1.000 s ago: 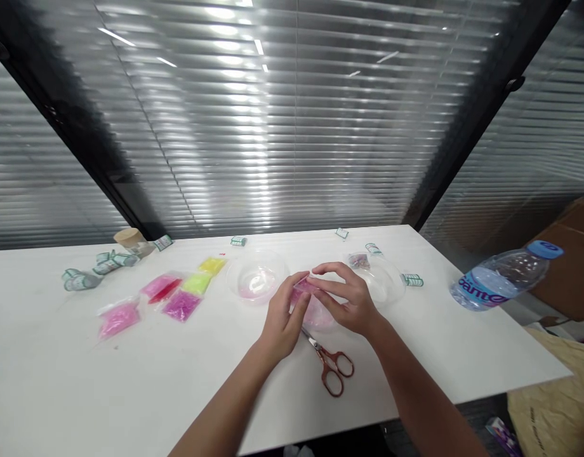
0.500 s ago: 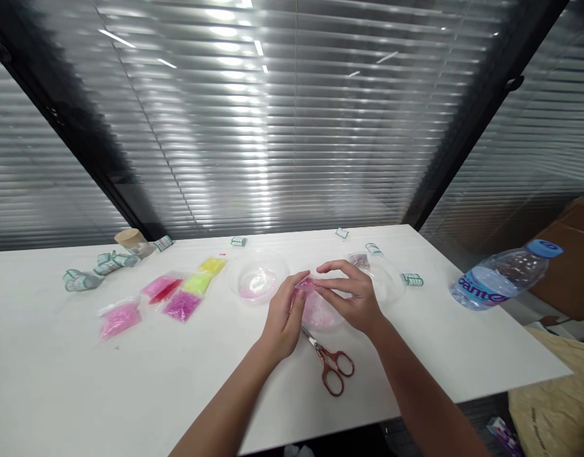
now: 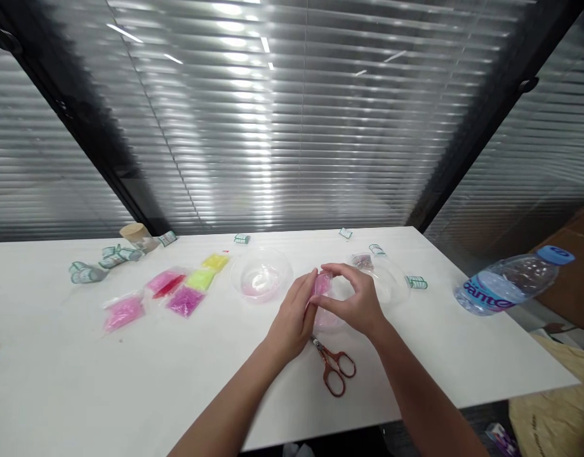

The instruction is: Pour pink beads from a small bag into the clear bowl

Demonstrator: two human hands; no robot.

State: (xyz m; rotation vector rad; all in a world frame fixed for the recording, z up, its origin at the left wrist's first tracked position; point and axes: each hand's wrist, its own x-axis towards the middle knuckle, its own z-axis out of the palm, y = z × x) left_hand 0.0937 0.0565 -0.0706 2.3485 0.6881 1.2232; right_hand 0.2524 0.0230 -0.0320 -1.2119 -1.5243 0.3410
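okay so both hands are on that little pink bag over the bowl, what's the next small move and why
Probably tip the small pink bead bag further, mouth down, over the clear bowl beneath it. The left hand and right hand pinch it upright directly above that bowl, which already looks pinkish inside; the scissors lie set aside.

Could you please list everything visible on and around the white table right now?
small pink plastic bag: one, pinched between both hands
clear plastic bowls: three, mid-table
red-handled scissors: one, near edge, below the hands
bead bags in pink, red, green, yellow: six, left of the bowls
small green-white rolls: several, far left and along the back edge
clear water bottle with blue cap: one, lying right
white table: one
left hand: one, holding the bag
right hand: one, holding the bag
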